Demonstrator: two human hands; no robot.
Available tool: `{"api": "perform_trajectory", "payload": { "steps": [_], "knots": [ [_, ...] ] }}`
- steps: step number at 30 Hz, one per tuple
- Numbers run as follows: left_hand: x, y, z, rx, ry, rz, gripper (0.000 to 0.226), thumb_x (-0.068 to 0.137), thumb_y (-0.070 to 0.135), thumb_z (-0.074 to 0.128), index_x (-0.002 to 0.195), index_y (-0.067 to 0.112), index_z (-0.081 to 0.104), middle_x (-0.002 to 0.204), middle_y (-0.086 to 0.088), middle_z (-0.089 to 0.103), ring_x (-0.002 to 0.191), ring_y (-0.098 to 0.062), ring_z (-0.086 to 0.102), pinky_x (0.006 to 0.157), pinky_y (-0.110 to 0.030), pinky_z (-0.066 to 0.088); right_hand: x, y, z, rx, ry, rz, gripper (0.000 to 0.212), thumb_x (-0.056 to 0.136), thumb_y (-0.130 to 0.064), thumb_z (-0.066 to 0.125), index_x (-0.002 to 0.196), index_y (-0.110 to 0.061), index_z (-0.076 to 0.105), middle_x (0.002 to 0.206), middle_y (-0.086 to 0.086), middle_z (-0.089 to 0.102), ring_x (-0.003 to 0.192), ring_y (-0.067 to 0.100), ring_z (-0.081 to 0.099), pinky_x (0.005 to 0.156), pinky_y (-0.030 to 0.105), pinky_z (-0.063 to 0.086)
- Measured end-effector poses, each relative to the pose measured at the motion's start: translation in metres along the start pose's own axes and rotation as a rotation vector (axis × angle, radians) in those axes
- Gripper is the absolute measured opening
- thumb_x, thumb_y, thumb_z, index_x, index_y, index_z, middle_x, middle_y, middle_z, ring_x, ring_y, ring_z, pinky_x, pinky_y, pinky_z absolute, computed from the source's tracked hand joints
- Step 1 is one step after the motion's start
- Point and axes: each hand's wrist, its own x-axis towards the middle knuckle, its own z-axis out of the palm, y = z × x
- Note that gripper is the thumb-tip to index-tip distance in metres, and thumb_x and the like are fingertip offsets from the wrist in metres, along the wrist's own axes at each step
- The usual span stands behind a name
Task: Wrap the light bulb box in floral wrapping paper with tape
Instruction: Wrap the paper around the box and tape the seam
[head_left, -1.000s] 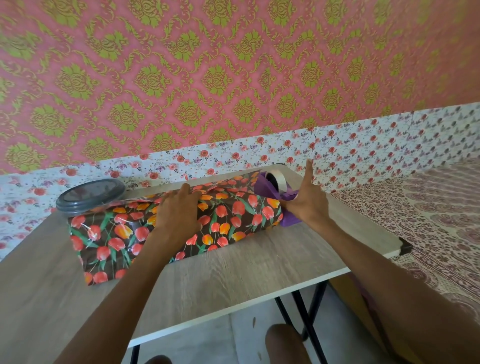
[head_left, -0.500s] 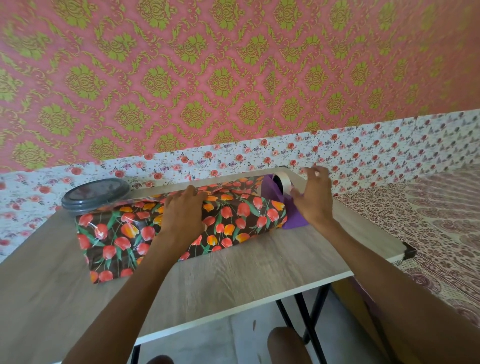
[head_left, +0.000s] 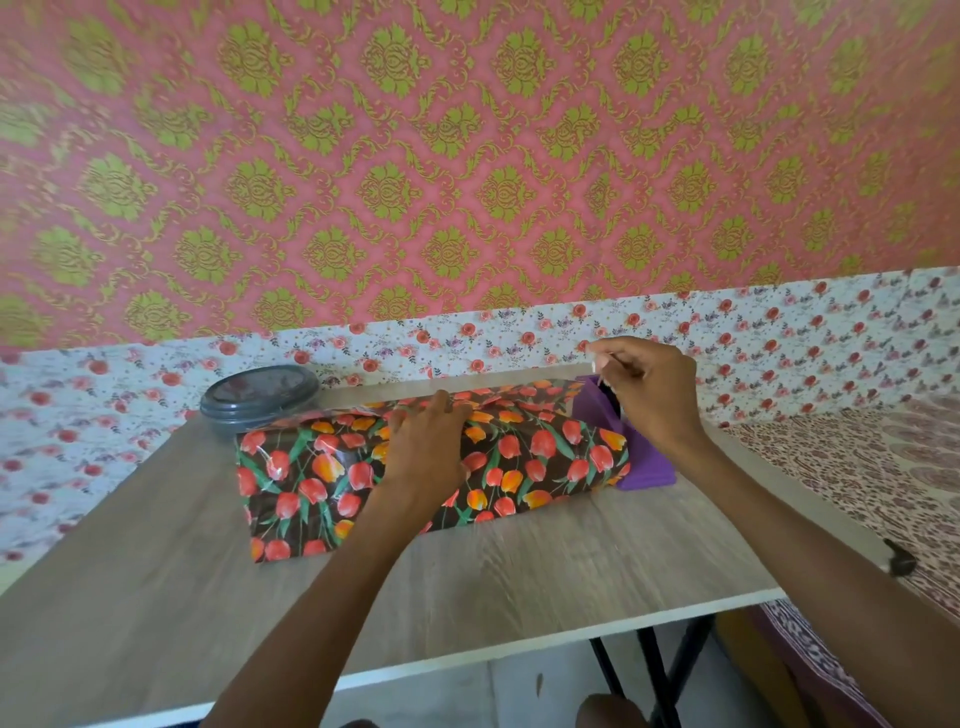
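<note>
The box lies across the wooden table (head_left: 519, 566), covered in dark floral wrapping paper (head_left: 322, 478) with red and orange tulips. My left hand (head_left: 423, 447) presses flat on top of the paper near its middle, fingers over the far seam. A purple tape dispenser (head_left: 644, 467) stands at the right end of the wrapped box. My right hand (head_left: 647, 387) is above the dispenser and pinches a strip of clear tape (head_left: 597, 364) pulled up from it. The tape roll itself is hidden behind that hand.
A round grey lidded container (head_left: 260, 397) sits at the table's back left, touching the paper's far corner. A floral wall runs just behind the table. A patterned bed cover (head_left: 883, 467) lies to the right. The table's front edge is near my knees.
My right hand left the side of the dispenser, rose above it and now pinches a strip of tape. My left hand stayed pressed on the paper.
</note>
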Motion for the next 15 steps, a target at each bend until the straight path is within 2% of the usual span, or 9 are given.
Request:
{"api": "perform_trajectory", "payload": {
  "steps": [3, 5, 6, 8, 9, 11, 13, 15],
  "knots": [
    [-0.002, 0.001, 0.0, -0.133, 0.016, -0.012, 0.079, 0.078, 0.029, 0.078, 0.143, 0.025, 0.033, 0.126, -0.001, 0.052, 0.117, -0.026, 0.055, 0.111, -0.049, 0.035, -0.007, -0.026, 0.017, 0.136, -0.033, 0.049, 0.021, 0.092, -0.006, 0.066, 0.111, -0.01, 0.073, 0.091, 0.001, 0.074, 0.082, 0.001, 0.069, 0.078, 0.014, 0.054],
    [-0.004, -0.001, 0.0, -0.243, 0.051, -0.02, 0.09, 0.073, 0.021, 0.082, 0.143, 0.023, 0.026, 0.116, 0.001, 0.058, 0.108, -0.025, 0.059, 0.109, -0.049, 0.037, -0.008, -0.041, 0.031, 0.181, -0.062, 0.094, 0.028, 0.092, -0.01, 0.067, 0.12, -0.012, 0.069, 0.096, 0.004, 0.074, 0.083, 0.003, 0.069, 0.081, 0.021, 0.057],
    [-0.004, -0.005, 0.001, -0.297, 0.07, -0.021, 0.095, 0.07, 0.018, 0.084, 0.142, 0.023, 0.024, 0.108, 0.003, 0.06, 0.1, -0.024, 0.06, 0.108, -0.049, 0.039, -0.007, -0.047, 0.04, 0.192, -0.098, 0.121, 0.039, 0.091, -0.012, 0.069, 0.13, -0.013, 0.062, 0.097, 0.006, 0.074, 0.083, 0.006, 0.07, 0.084, 0.023, 0.056],
    [-0.005, -0.011, 0.001, -0.417, 0.112, -0.019, 0.103, 0.064, 0.016, 0.089, 0.142, 0.023, 0.022, 0.098, 0.006, 0.061, 0.088, -0.02, 0.057, 0.105, -0.047, 0.041, -0.005, -0.058, 0.058, 0.203, -0.203, 0.176, 0.078, 0.087, -0.015, 0.073, 0.153, -0.016, 0.03, 0.093, 0.004, 0.076, 0.081, 0.009, 0.07, 0.09, 0.024, 0.053],
    [-0.006, -0.013, 0.001, -0.477, 0.125, -0.02, 0.108, 0.061, 0.016, 0.091, 0.143, 0.024, 0.021, 0.104, 0.003, 0.061, 0.09, -0.02, 0.055, 0.101, -0.044, 0.044, -0.005, -0.063, 0.066, 0.198, -0.239, 0.208, 0.093, 0.086, -0.016, 0.075, 0.157, -0.017, 0.014, 0.09, 0.001, 0.076, 0.082, 0.009, 0.07, 0.093, 0.026, 0.052],
    [-0.008, -0.014, 0.0, -0.547, 0.152, -0.03, 0.118, 0.057, 0.018, 0.095, 0.145, 0.028, 0.017, 0.124, -0.005, 0.052, 0.095, -0.023, 0.056, 0.08, -0.034, 0.048, -0.003, -0.072, 0.084, 0.175, -0.246, 0.285, 0.102, 0.085, -0.016, 0.075, 0.158, -0.019, 0.003, 0.086, -0.003, 0.075, 0.08, 0.008, 0.07, 0.092, 0.03, 0.052],
    [-0.008, -0.014, -0.002, -0.564, 0.172, -0.046, 0.125, 0.054, 0.021, 0.096, 0.147, 0.031, 0.014, 0.135, -0.009, 0.038, 0.084, -0.022, 0.054, 0.064, -0.029, 0.043, 0.0, -0.079, 0.098, 0.238, -0.225, 0.428, 0.095, 0.088, -0.01, 0.07, 0.157, -0.019, 0.006, 0.081, -0.004, 0.074, 0.072, 0.008, 0.07, 0.082, 0.029, 0.057],
    [-0.007, -0.013, -0.003, -0.555, 0.161, -0.068, 0.129, 0.054, 0.019, 0.096, 0.149, 0.032, 0.011, 0.139, -0.01, 0.03, 0.08, -0.02, 0.052, 0.061, -0.027, 0.04, 0.004, -0.084, 0.112, 0.388, -0.191, 0.609, 0.088, 0.087, -0.002, 0.066, 0.155, -0.021, 0.013, 0.076, -0.001, 0.073, 0.065, 0.011, 0.07, 0.076, 0.033, 0.06]
  ]
}}
